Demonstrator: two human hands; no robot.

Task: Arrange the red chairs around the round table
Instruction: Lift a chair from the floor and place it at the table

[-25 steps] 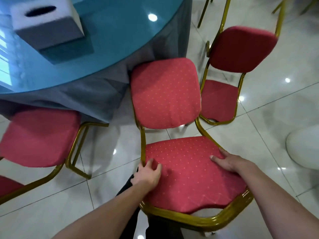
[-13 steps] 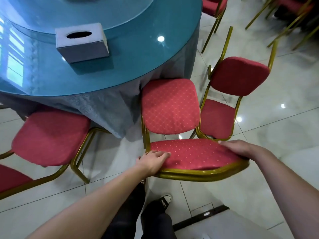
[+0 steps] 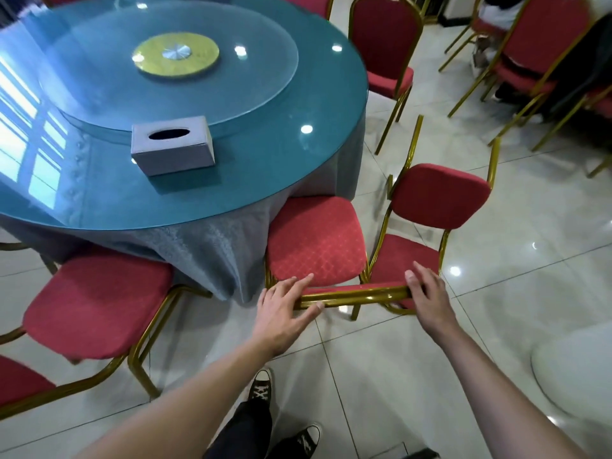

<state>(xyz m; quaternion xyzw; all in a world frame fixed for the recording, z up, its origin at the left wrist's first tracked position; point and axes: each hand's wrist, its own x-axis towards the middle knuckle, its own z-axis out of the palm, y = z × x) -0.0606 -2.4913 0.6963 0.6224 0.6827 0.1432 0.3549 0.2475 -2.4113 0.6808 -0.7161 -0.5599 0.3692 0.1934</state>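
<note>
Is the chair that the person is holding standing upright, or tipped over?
Tipped. The held chair leans its backrest against the tablecloth; both hands, left hand and right hand, grip its raised front rail.

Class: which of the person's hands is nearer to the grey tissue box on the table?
Left. The left hand grips the chair's front rail almost straight below the tissue box; the right hand holds the rail's far end, further right.

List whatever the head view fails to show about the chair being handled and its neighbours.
- Held chair: legs hidden beneath its own seat and the tablecloth.
- Left hand: palm contact with the gold rail unclear.
- Left chair: seat cut by frame edge.
- Far chairs: blurred.
</note>
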